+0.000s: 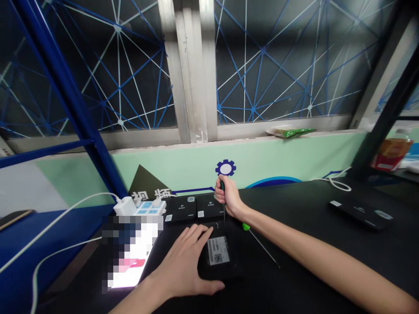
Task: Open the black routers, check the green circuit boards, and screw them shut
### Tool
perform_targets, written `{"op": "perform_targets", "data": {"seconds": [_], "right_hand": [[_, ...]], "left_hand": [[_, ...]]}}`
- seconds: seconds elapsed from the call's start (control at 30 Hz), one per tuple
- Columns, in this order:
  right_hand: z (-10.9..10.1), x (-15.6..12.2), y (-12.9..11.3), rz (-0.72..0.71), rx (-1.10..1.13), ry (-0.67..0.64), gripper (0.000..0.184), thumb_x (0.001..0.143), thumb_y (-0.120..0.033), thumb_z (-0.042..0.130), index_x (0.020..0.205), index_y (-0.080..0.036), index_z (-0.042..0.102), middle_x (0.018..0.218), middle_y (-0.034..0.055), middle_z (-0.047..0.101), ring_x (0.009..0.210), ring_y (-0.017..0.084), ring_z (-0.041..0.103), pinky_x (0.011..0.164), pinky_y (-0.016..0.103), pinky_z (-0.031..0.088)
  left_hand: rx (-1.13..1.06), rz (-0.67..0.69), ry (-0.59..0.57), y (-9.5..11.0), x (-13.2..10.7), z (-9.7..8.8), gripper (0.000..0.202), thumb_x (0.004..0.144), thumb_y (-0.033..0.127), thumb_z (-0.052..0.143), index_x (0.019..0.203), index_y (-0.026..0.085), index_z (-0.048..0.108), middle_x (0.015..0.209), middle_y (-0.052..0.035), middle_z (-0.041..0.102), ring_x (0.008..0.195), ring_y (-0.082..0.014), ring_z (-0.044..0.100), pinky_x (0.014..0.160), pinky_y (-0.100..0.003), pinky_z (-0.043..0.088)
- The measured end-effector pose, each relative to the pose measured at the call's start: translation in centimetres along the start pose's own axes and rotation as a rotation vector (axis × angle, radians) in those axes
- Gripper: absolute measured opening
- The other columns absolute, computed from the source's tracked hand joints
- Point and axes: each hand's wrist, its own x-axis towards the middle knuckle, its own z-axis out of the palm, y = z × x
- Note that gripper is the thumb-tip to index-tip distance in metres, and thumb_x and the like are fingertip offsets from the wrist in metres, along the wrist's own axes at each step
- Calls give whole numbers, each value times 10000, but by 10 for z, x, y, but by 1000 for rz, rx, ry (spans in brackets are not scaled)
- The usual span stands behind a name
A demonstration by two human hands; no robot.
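Observation:
A flat black box (pixel 204 257) with a white barcode label lies on the black table in front of me. My left hand (pixel 185 261) spans its left side, index finger near the far edge and thumb near the close edge, holding it. My right hand (pixel 229 196) is wrapped around the dark green handle of a screwdriver (pixel 224 213). The shaft points straight down to the box's far part; whether its tip touches a screw is too small to tell. Beneath my right forearm lies a second screwdriver (pixel 262 245) with a bright green handle.
Two more black boxes (pixel 181 208) stand side by side behind, and another black box (pixel 360 213) lies at the right. On the left are a power strip (pixel 150 208) with a white charger (pixel 125 206), cables, and a lit, partly pixelated screen (pixel 134 261).

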Motion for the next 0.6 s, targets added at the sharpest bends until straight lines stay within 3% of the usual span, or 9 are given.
{"op": "perform_targets", "data": {"seconds": [0.3, 0.6], "right_hand": [[-15, 16, 8, 68, 63, 136, 380, 863, -483, 619, 696, -228, 392, 416, -132, 312, 335, 38, 187, 307, 125, 155], [-30, 26, 11, 226, 139, 222, 364, 956, -449, 566, 733, -228, 384, 442, -126, 319, 322, 36, 203, 278, 114, 173]], "left_hand": [[-46, 58, 16, -7, 1, 2, 1112, 624, 726, 762, 1544, 265, 341, 1525, -123, 414, 1412, -448, 325, 1143, -649, 275], [-63, 129, 42, -4, 5, 0, 1104, 602, 664, 801, 1529, 262, 357, 1466, -117, 448, 1354, -423, 384, 1140, -622, 293]]}}
